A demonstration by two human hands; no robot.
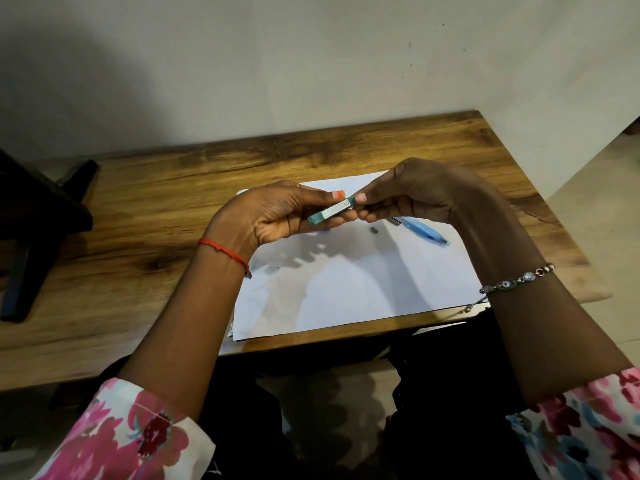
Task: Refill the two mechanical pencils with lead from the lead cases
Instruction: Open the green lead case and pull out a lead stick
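The lead case, a slim teal box with a pale label, was held in the air over the sheet of white paper, between the two hands. The left hand gripped its lower half, fingers curled beneath and the thumb pressed on top near the label. The right hand pinched the upper end, thumb on top and the other fingers folded under, so the case bridged both grips, tilted up towards the right.

Such a case was probably light, stiff plastic, smooth enough to slip, and the leads inside would snap easily. It was best held by its long flat sides, leaving the cap end free to open. Whether the cap was open could not be told.

A blue mechanical pencil lay on the paper just below the right hand, with a small dark piece beside its near end, all on the wooden table
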